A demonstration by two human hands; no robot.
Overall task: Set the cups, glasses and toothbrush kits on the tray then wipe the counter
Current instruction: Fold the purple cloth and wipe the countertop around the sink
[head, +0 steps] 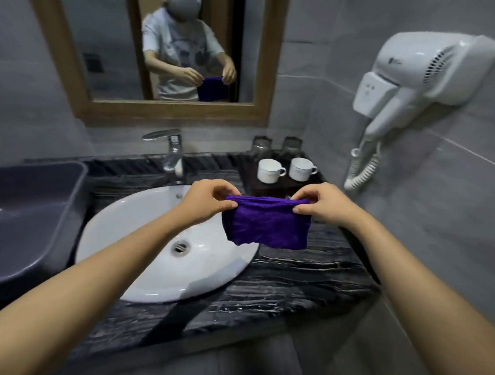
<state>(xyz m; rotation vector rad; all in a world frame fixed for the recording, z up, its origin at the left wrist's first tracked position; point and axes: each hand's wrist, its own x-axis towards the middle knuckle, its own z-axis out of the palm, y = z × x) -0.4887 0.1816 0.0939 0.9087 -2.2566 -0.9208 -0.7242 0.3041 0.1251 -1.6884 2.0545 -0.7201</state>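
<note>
I hold a purple cloth (267, 225) stretched in the air above the dark marble counter (287, 278). My left hand (208, 199) pinches its top left corner and my right hand (323, 204) pinches its top right corner. Behind the cloth a dark wooden tray (272, 188) sits at the back right of the counter. Two white cups (267, 170) (300, 168) stand on the tray, with two clear glasses (261, 148) (291, 146) upside down behind them. No toothbrush kits show from here.
A white round sink (140, 239) with a chrome tap (172, 152) lies left of the cloth. A grey plastic tub (24, 213) stands at the far left. A white wall-mounted hairdryer (418, 81) hangs on the right wall, its coiled cord near the tray. A wood-framed mirror (170, 111) hangs above.
</note>
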